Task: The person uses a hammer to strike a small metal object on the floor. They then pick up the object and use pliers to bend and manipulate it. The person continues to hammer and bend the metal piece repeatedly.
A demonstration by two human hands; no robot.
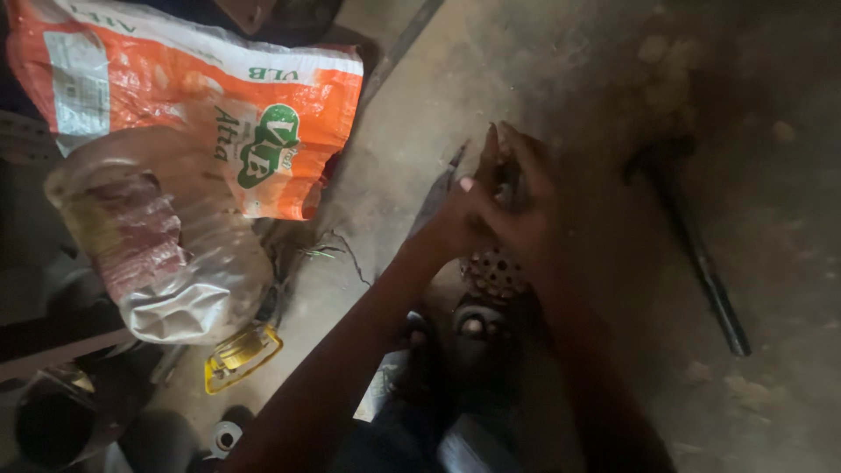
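Setting: dim, dusty concrete floor (543,79), seen from above, with the work done low over the person's own sandalled foot (477,328).
Nearest items: a yellow-rimmed flat container (243,355) and a small white ring-shaped cap (226,435) are seen lower left, well apart from the hands.
Work piece: a round, toothed metal part (493,271), like a small sprocket, is held just above the foot, between the wrists and below the fingers.
Left hand (455,219): fingers are curled together around something slim and dark above the toothed part; exactly what is clamped cannot be told.
Right hand (530,210): fingers are pressed together against the left hand, tips pointing away; the grip is hidden.
Handling: the part is judged stiff, fairly heavy, probably greasy and slippery; it is best taken by the flat faces or hub, not by the teeth.
Mid distance: a crumpled clear plastic bag (166,254) is lying left; a long dark metal rod (701,263) lies right.
Far: an orange and white woven sack (201,96) is spread at the upper left.
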